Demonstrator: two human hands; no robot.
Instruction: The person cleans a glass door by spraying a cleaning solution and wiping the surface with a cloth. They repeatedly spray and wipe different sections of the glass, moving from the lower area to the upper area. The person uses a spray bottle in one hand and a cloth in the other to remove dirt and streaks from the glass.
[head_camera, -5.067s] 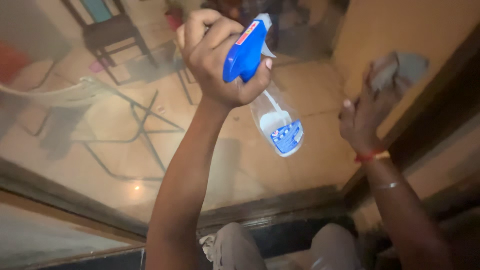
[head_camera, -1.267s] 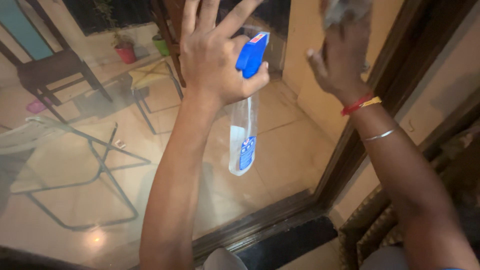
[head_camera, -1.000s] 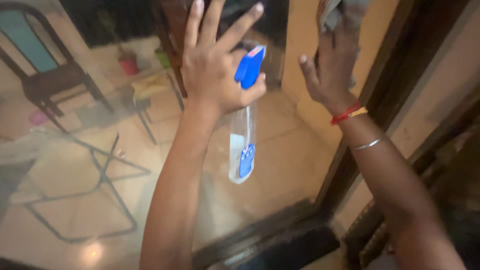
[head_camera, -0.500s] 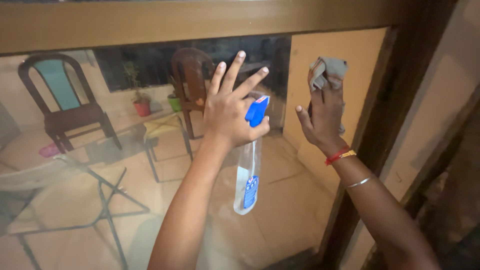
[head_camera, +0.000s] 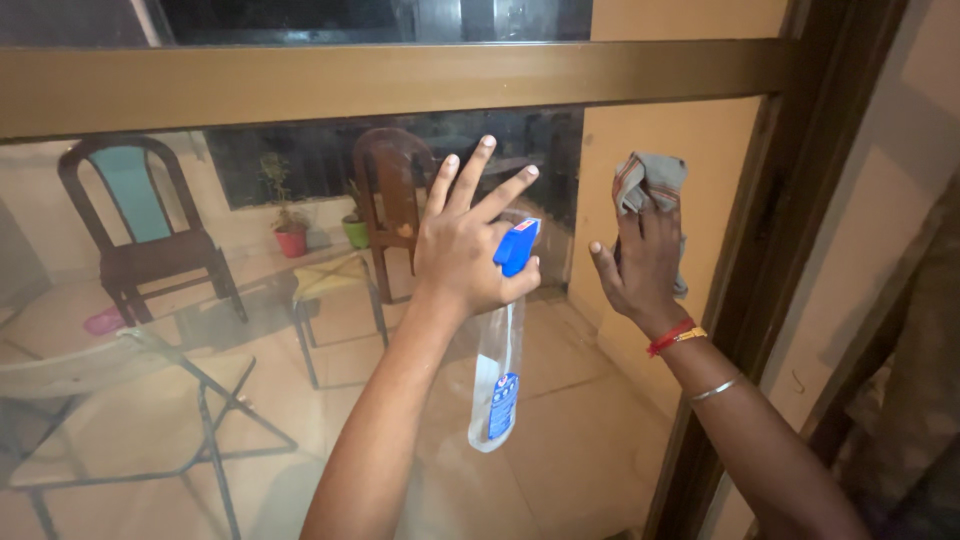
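While against glass, left hand (head_camera: 462, 250) thumb-hooking blue-labelled spray bottle (head_camera: 500, 340), fingers spread; right hand (head_camera: 640, 265) gripping grey cloth (head_camera: 650, 182).

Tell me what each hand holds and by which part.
The left hand holds the spray bottle by its blue trigger head, thumb hooked round it, fingers spread. The right hand presses a bunched grey cloth against the glass.

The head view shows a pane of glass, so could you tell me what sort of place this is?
Probably a home, indoors at a glazed door or window facing a tiled patio: chairs and potted plants stand outside.
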